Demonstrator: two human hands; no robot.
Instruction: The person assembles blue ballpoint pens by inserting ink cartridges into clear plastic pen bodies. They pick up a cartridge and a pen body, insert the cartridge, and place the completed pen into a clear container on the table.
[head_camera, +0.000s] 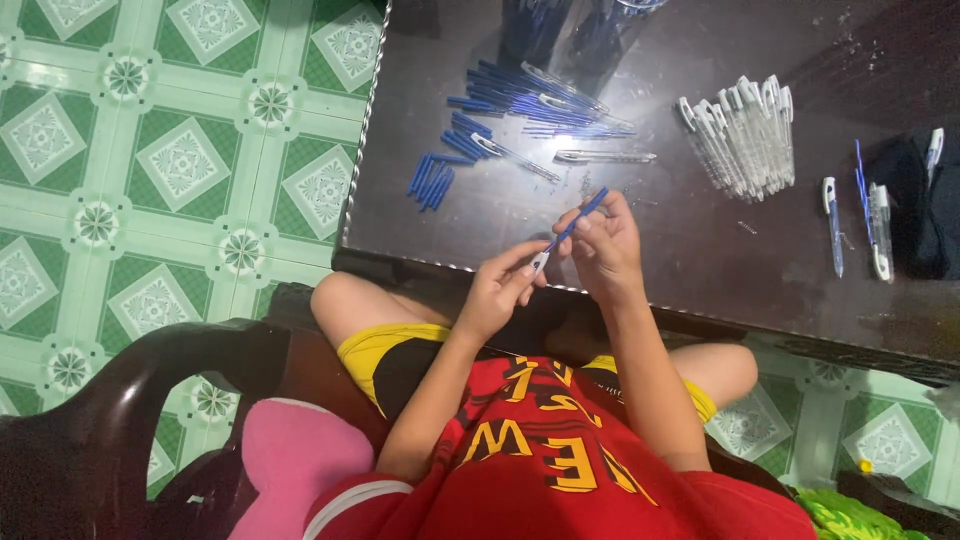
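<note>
Blue plastic pen (572, 226), light, thin and stiff, sits mid-frame above the table (660, 260) edge. My right hand (603, 243) pinches its upper shaft; my left hand (497, 290) pinches what looks like the pale tip end. Smooth, so I grip firmly.

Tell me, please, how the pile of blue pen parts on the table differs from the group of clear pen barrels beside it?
The pile of blue pen parts is dark blue and strewn loosely at many angles; the group of clear pen barrels is pale and see-through, lying nearly parallel in a tidy fan. The blue pile sits further left, with a few clear pens mixed in. Both rest on the dark table, untouched by either hand.
</note>
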